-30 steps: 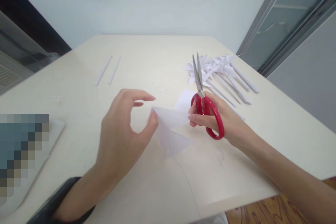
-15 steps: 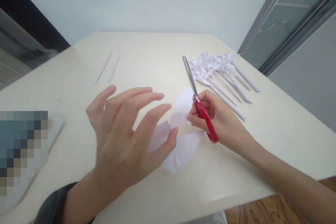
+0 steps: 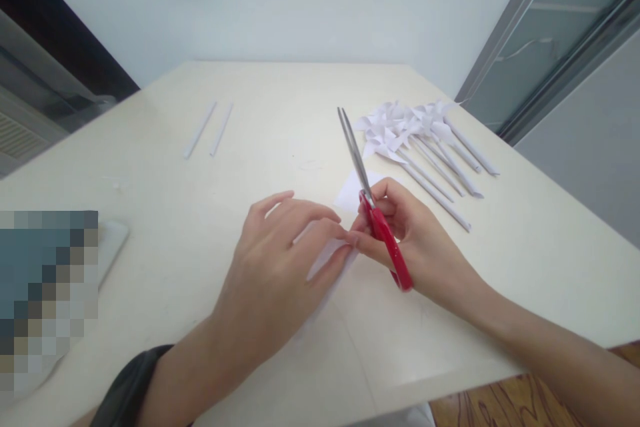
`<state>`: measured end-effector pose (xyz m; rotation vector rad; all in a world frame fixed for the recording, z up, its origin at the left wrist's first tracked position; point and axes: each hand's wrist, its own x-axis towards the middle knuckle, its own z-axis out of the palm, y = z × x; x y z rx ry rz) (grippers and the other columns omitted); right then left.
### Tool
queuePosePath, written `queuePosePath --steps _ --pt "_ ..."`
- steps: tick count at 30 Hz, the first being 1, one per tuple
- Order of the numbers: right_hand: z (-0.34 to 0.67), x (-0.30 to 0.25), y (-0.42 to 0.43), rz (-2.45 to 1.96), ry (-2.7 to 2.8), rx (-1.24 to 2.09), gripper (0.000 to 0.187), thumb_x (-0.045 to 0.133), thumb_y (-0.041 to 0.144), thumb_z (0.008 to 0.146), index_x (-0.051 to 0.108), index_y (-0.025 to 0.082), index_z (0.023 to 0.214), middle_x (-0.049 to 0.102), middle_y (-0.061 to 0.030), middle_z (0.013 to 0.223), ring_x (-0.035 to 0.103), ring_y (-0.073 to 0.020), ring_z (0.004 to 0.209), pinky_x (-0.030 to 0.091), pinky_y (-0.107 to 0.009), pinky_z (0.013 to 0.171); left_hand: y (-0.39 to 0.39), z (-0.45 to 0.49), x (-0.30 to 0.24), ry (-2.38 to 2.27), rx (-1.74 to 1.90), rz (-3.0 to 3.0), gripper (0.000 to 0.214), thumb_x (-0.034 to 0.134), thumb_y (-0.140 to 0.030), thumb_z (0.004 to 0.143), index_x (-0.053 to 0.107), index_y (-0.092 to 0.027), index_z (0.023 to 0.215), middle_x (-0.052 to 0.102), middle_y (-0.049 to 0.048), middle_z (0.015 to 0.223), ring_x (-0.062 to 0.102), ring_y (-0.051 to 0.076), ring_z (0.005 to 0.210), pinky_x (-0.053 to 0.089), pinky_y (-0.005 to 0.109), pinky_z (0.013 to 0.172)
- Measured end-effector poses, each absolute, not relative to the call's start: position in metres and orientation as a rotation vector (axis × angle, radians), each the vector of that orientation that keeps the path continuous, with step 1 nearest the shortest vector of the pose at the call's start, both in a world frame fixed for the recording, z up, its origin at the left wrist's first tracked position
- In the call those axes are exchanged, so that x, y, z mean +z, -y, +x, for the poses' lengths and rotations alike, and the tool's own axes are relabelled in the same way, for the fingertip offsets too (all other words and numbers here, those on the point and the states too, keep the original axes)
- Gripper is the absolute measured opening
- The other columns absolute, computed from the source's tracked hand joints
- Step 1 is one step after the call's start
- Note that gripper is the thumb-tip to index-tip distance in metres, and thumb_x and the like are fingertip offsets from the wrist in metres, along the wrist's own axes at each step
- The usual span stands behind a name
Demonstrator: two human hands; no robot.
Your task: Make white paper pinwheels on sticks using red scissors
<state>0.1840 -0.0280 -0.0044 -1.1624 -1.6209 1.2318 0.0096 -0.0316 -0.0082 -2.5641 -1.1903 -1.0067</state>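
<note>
My left hand [image 3: 280, 260] lies over a folded white paper [image 3: 327, 263] on the cream table [image 3: 280, 113], its fingers pressed down on the sheet. My right hand [image 3: 415, 240] grips red-handled scissors [image 3: 373, 207], the closed blades pointing up and away from me. Its fingertips also touch the paper's edge, meeting my left fingers. Most of the paper is hidden under my left hand. Another small white sheet [image 3: 350, 190] lies just behind the hands.
Several white paper pinwheels on rolled paper sticks [image 3: 425, 140] lie at the right. Two loose paper sticks [image 3: 207, 128] lie at the far left. A blurred-out object [image 3: 47, 293] sits at the left edge. The table's near edge runs just below my right forearm.
My left hand has come down from spread above the paper onto it, flattening the sheet. The right hand with the scissors shifted slightly left and nearer, tilting the blades.
</note>
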Motion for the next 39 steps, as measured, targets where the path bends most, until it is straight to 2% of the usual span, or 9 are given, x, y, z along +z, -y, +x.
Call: queuePosePath --steps 5,8,10,13,17,23,31,36,39 --pt "0.183 -0.002 0.028 -1.159 1.624 1.232 0.025 0.066 0.026 0.076 0.042 0.024 0.085 0.06 0.0042 0.078 0.057 -0.0129 0.072 0.047 -0.028 0.068 0.033 0.008 -0.007 1.33 -1.073 -2.654 0.01 0.061 -0.018 0.077 0.059 -0.023 0.085 0.067 0.0006 0.087 0.06 0.019 0.088 0.044 0.037 0.091" --pt "0.185 -0.002 0.026 -1.155 1.601 1.256 0.025 0.066 0.028 0.077 0.043 0.024 0.085 0.058 0.0046 0.077 0.054 -0.0118 0.068 0.044 -0.025 0.06 0.031 0.006 -0.004 1.56 -1.089 -2.753 0.007 0.058 -0.017 0.078 0.06 -0.023 0.08 0.066 -0.001 0.084 0.06 0.018 0.082 0.046 0.032 0.077" --pt "0.187 -0.003 0.023 -1.163 1.592 1.265 0.024 0.065 0.03 0.077 0.044 0.024 0.084 0.054 0.0058 0.074 0.05 -0.0097 0.062 0.04 -0.022 0.053 0.028 0.003 -0.001 1.77 -1.128 -2.828 0.006 0.059 -0.018 0.08 0.061 -0.024 0.079 0.066 -0.0023 0.083 0.06 0.017 0.08 0.046 0.029 0.074" --pt "0.19 -0.003 0.02 -1.187 1.586 1.224 0.021 0.061 0.031 0.08 0.042 0.023 0.079 0.047 0.0074 0.065 0.042 -0.0074 0.054 0.033 -0.02 0.047 0.023 -0.004 0.0 2.031 -1.371 -2.912 0.003 0.06 -0.025 0.081 0.062 -0.025 0.079 0.067 -0.0024 0.082 0.061 0.016 0.08 0.046 0.028 0.075" --pt "0.191 -0.002 0.022 -1.266 1.613 1.153 0.021 0.055 0.032 0.084 0.037 0.023 0.077 0.044 0.0074 0.064 0.037 -0.0074 0.053 0.03 -0.02 0.046 0.021 -0.009 0.001 2.203 -1.793 -2.905 0.003 0.064 -0.027 0.08 0.064 -0.025 0.078 0.066 -0.0018 0.081 0.062 0.015 0.076 0.047 0.025 0.066" --pt "0.186 -0.004 0.026 -1.227 1.913 1.109 0.029 0.065 0.028 0.076 0.036 0.024 0.082 0.043 0.0068 0.067 0.039 -0.0097 0.058 0.032 -0.023 0.053 0.024 -0.009 0.0 2.334 -2.155 -2.84 0.001 0.066 -0.025 0.078 0.066 -0.026 0.077 0.066 -0.0019 0.08 0.061 0.014 0.065 0.048 0.023 0.055" --pt "0.186 -0.009 0.025 -1.269 2.015 0.98 0.031 0.066 0.027 0.073 0.037 0.024 0.082 0.043 0.0061 0.069 0.039 -0.0098 0.057 0.033 -0.025 0.055 0.021 -0.014 -0.001 2.524 -2.145 -2.802 0.006 0.066 -0.028 0.076 0.067 -0.025 0.082 0.069 0.0007 0.079 0.063 0.017 0.059 0.051 0.026 0.05" --pt "0.185 -0.01 0.025 -1.284 1.983 0.997 0.033 0.068 0.03 0.072 0.036 0.024 0.079 0.042 0.0074 0.063 0.036 -0.0092 0.054 0.03 -0.023 0.051 0.022 -0.01 0.004 2.534 -2.24 -2.801 0.003 0.067 -0.027 0.076 0.067 -0.025 0.079 0.067 -0.0015 0.076 0.059 0.012 0.056 0.047 0.021 0.047" --pt "0.185 -0.01 0.024 -1.246 1.885 1.153 0.03 0.063 0.034 0.078 0.035 0.024 0.075 0.04 0.008 0.058 0.034 -0.0084 0.05 0.027 -0.022 0.047 0.023 -0.008 0.007 2.538 -2.213 -2.771 0.006 0.068 -0.028 0.076 0.066 -0.023 0.074 0.062 -0.0026 0.071 0.053 0.009 0.051 0.04 0.017 0.042"
